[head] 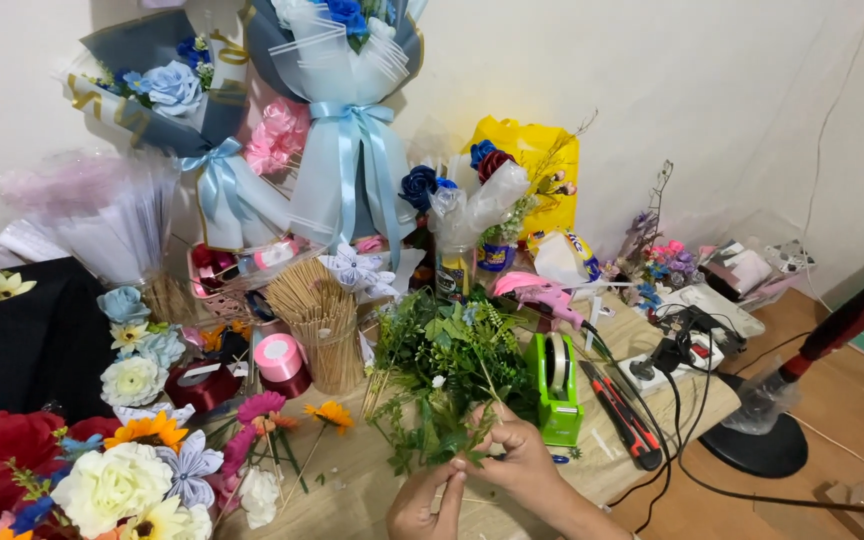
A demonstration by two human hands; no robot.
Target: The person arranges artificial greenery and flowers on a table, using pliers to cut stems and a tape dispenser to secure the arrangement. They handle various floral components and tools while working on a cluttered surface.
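Observation:
My left hand and my right hand meet at the bottom middle of the head view, both pinching a sprig of green artificial foliage with a thin stem. Just beyond them lies a larger bunch of green leaves on the wooden table. A green tape dispenser stands right beside my right hand.
Artificial flowers crowd the left. A cup of wooden sticks, pink and red ribbon rolls, wrapped bouquets against the wall, a pink glue gun, a red cutter, a power strip with cables, a lamp base at right.

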